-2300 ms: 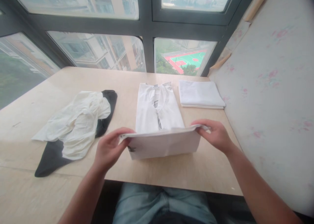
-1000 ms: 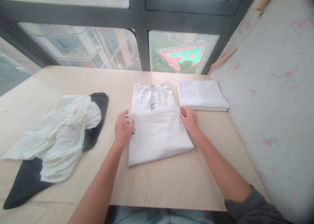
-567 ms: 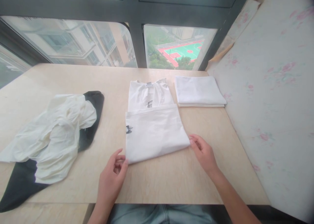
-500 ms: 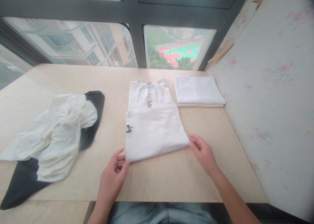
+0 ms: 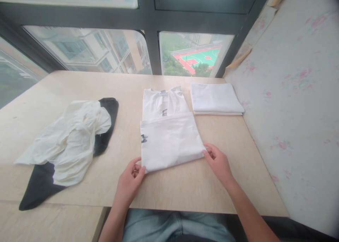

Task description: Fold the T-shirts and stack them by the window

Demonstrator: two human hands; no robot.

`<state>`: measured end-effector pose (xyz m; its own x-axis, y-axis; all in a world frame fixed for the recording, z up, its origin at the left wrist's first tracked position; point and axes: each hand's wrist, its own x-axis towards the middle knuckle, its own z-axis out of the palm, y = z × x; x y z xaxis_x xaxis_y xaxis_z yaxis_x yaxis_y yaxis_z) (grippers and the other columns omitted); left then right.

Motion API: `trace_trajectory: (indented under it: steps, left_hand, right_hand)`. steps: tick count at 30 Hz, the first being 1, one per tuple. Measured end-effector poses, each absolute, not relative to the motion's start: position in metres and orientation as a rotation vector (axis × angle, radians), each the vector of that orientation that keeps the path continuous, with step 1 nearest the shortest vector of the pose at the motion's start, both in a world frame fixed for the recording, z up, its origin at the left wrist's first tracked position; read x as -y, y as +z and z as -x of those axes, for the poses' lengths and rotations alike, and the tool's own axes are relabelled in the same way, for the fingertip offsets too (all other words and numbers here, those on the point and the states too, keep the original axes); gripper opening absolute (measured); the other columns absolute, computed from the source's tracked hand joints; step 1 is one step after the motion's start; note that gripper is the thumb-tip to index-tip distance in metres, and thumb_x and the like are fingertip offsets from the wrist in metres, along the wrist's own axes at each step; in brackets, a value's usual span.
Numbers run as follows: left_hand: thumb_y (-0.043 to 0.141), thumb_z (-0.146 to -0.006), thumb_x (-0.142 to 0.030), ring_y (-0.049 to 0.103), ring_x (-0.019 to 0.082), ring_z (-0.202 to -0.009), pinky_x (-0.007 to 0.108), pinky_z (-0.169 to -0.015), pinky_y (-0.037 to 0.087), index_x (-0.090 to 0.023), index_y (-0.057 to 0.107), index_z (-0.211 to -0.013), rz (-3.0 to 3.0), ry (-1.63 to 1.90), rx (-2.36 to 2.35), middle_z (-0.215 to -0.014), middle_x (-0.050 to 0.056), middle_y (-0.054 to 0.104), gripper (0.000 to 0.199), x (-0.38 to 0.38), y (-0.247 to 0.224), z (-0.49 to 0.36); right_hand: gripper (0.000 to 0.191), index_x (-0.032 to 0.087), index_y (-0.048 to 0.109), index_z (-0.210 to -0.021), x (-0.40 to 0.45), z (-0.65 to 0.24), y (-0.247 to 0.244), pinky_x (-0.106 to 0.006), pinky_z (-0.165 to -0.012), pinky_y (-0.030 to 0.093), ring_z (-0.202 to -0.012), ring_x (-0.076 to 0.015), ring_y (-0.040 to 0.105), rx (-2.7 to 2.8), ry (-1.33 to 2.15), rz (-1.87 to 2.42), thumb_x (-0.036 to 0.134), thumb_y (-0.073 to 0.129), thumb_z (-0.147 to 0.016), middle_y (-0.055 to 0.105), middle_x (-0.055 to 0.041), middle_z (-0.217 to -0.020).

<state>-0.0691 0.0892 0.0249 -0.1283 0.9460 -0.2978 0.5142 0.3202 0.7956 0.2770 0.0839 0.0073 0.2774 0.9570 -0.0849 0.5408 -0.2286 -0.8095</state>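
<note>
Watching the feed from way over here, so starting at the fingertips. Taking the shirt as the clock, my left hand (image 5: 129, 180) is down at about 7, thumb tip on the near corner of the cloth, forefinger out along the side edge, the rest curled in. My right hand (image 5: 218, 164) is at 4, thumb and forefinger at the other near corner, other fingers loosely bent. Can't tell if either is really pinching cloth or just resting there, the undersides are hidden.

The white shirt (image 5: 171, 139) lies dead centre on the table (image 5: 172, 194), hem flipped up toward 12, neckline showing past it, a dark print (image 5: 143, 138) at its 9 o'clock edge. I'd call it light, limp and soft, nothing breakable, though the layers could slide on each other. Best hold imo is those two near corners, thumbs on top, fingers underneath so every layer gets caught.

Further out: neatly folded white cloth (image 5: 215, 98) at 2, crumpled white garment (image 5: 76, 136) over black fabric (image 5: 41, 182) at 9, window frame (image 5: 153, 21) at 12, flowery wall (image 5: 291, 111) at 3.
</note>
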Motion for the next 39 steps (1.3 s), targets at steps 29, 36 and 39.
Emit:
trace_trajectory:
  steps: [29, 36, 39]
  left_hand:
    - [0.040, -0.097, -0.051, 0.020, 0.033, -0.150, 0.056, -0.120, 0.016, -0.029, 0.028, -0.156, -2.674, 0.245, -1.549, -0.164, 0.001, 0.023, 0.064, -0.073, 0.010, -0.042]
    - [0.047, -0.092, -0.059, 0.023, 0.037, -0.149, 0.057, -0.119, 0.016, -0.027, 0.036, -0.154, -2.660, 0.235, -1.630, -0.163, 0.006, 0.025, 0.070, -0.067, 0.015, -0.021]
    - [0.051, -0.091, -0.058, 0.024, 0.039, -0.148, 0.057, -0.118, 0.018, -0.023, 0.037, -0.153, -2.666, 0.244, -1.676, -0.163, 0.012, 0.025, 0.073, -0.060, 0.012, -0.007]
  right_hand:
    - [0.058, 0.022, 0.039, -0.151, -0.077, -0.231, -0.004, -0.054, -0.119, 0.021, -0.150, -0.0305, 0.022, 2.467, 0.080, 1.602, 0.045, 0.044, -0.099, 0.026, -0.0064, -0.163]
    - [0.064, 0.018, 0.036, -0.153, -0.069, -0.250, -0.007, -0.055, -0.119, 0.021, -0.151, -0.0301, 0.017, 2.448, 0.038, 1.685, 0.050, 0.041, -0.099, 0.024, -0.0098, -0.163]
    - [0.065, 0.017, 0.035, -0.153, -0.068, -0.253, -0.008, -0.056, -0.119, 0.020, -0.151, -0.0307, 0.016, 2.475, 0.044, 1.680, 0.050, 0.043, -0.098, 0.022, -0.0102, -0.163]
